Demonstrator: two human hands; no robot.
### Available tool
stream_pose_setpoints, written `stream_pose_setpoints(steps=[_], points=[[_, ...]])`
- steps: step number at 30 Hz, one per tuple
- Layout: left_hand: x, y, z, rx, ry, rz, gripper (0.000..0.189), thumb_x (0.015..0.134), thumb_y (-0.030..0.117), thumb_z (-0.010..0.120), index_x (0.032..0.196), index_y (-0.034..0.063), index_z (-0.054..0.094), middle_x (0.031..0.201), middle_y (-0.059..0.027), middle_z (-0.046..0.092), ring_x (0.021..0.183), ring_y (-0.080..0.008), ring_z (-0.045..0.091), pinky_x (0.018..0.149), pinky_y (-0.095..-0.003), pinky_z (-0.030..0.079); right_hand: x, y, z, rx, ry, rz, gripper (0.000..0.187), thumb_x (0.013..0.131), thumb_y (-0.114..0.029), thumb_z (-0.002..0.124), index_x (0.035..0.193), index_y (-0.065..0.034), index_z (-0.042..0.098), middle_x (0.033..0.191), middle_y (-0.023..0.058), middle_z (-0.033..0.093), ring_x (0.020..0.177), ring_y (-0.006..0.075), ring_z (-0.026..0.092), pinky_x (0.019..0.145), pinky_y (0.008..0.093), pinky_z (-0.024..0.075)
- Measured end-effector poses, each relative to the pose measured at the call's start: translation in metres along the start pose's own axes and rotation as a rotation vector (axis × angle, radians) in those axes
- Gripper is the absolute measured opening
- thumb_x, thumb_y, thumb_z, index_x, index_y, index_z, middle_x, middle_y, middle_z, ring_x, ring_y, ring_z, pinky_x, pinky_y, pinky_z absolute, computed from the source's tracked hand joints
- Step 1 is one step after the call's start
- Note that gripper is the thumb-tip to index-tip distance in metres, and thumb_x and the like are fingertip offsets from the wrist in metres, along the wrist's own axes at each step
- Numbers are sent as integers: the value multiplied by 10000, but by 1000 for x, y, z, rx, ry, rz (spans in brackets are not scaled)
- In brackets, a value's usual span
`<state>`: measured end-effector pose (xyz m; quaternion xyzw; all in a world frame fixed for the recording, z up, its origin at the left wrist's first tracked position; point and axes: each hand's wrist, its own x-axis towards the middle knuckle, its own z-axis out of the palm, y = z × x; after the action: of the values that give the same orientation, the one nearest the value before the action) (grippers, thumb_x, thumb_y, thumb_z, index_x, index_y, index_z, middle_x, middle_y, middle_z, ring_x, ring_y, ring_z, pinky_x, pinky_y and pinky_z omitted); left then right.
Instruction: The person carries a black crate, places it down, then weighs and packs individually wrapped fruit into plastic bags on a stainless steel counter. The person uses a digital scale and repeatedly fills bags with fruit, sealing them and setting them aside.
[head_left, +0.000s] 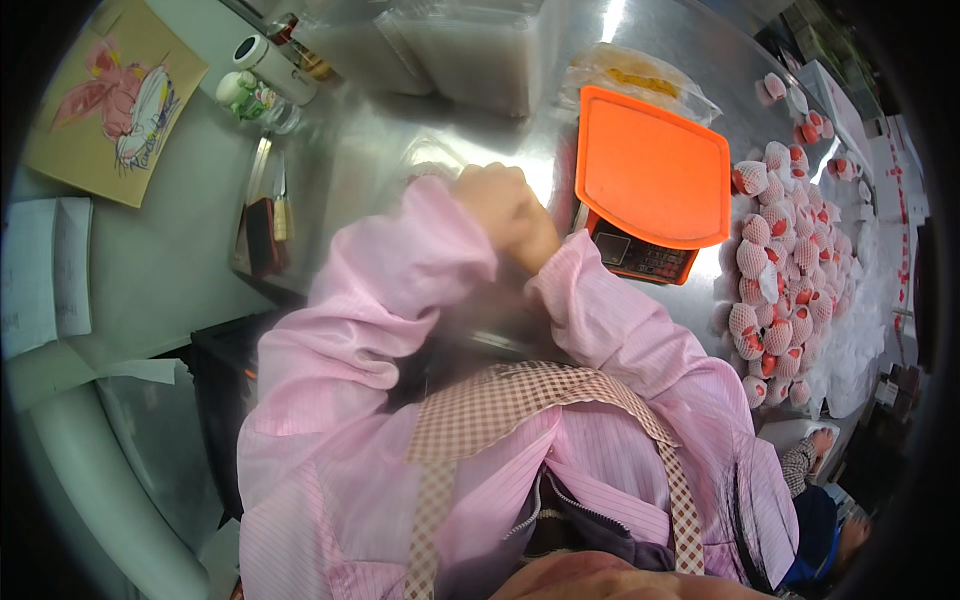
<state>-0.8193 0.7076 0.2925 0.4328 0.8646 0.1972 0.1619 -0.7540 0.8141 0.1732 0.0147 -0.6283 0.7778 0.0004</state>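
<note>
My left hand (484, 196) and my right hand (535, 234) are close together in front of my chest, above the metal table (360, 172). Their fingers curl inward and motion blurs them. Whether they grip anything cannot be made out. Past my left cuff shows a blurred pinkish, net-like thing (429, 172), partly covered by the sleeve. Just right of my right hand stands a digital weighing scale (645, 259) with an orange tray (652, 169) on top.
Red fruits in foam nets (787, 255) are heaped at right. Clear plastic containers (469, 60) stand at the back, beside a plastic bag (637, 75). A knife (281, 202), bottles (259, 101) and a cardboard piece (116, 105) lie left. Another person's hand (823, 440) appears lower right.
</note>
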Motion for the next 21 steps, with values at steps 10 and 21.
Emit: stream_pose_setpoints(steps=[10, 21], points=[[-24, -177, -43, 207, 402, -793, 200, 729, 191, 664, 836, 28, 708, 988, -137, 671, 888, -352, 637, 808, -401, 499, -19, -50, 7, -161, 103, 84, 519, 789, -113, 742, 1262, -44, 538, 1038, 63, 646, 956, 137, 603, 863, 297, 486], [-25, -208, 23, 227, -3, -794, 274, 767, 189, 648, 996, 49, 704, 1113, -173, 660, 1068, -312, 623, 909, -377, 470, -20, -39, 4, -84, 9, 259, 506, 808, -98, 729, 1273, -53, 533, 1028, 67, 644, 967, 154, 604, 847, 309, 504]])
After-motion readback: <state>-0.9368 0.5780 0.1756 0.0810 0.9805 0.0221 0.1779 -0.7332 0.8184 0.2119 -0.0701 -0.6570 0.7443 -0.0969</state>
